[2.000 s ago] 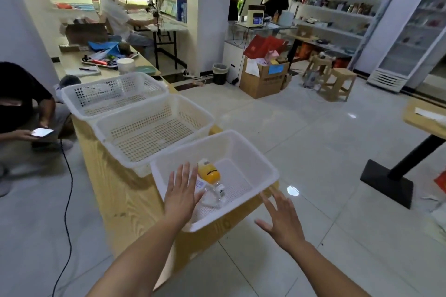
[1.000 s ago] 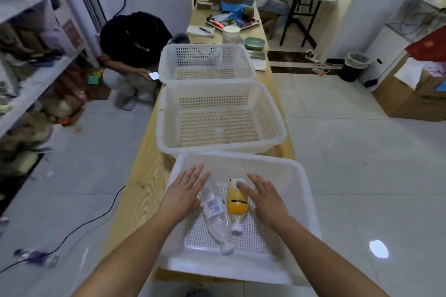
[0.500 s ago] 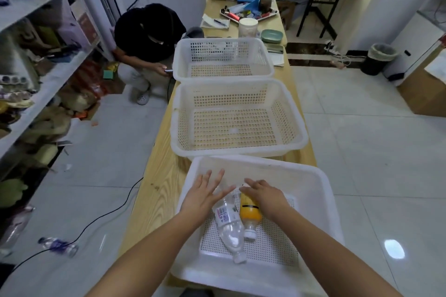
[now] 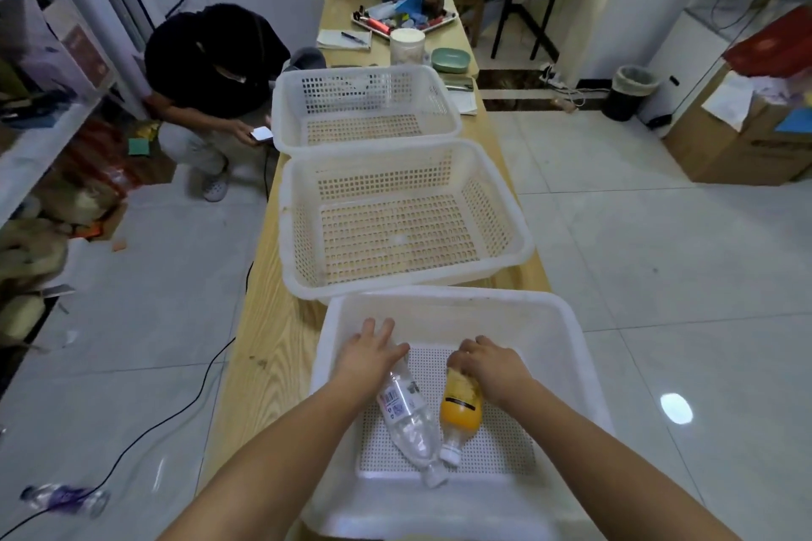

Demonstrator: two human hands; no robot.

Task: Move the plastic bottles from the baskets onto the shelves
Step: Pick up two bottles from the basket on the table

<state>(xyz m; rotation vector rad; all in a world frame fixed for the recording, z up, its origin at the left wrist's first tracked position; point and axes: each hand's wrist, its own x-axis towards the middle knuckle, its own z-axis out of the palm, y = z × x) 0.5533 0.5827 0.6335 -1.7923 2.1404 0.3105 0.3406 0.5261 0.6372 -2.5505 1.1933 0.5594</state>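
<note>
Two plastic bottles lie in the nearest white basket (image 4: pixel 567 347), caps toward me. The clear bottle (image 4: pixel 406 417) is on the left, the orange bottle (image 4: pixel 461 406) on the right, and their necks touch. My left hand (image 4: pixel 371 358) rests on the base end of the clear bottle with its fingers spread over it. My right hand (image 4: pixel 490 365) curls around the base end of the orange bottle. Both bottles rest on the basket floor. The shelves (image 4: pixel 39 145) stand at the left edge of the view.
Two more white baskets (image 4: pixel 518 242) (image 4: pixel 448 119) sit farther along the wooden bench (image 4: pixel 268 334), with nothing in them. A person crouches at the left with a phone. A clear bottle (image 4: pixel 66 499) and a black cable lie on the floor at the left.
My view turned from the room toward the bench and shelves. Both hands came down into the near basket and closed in on the two bottles, the right one now curled around the orange bottle.
</note>
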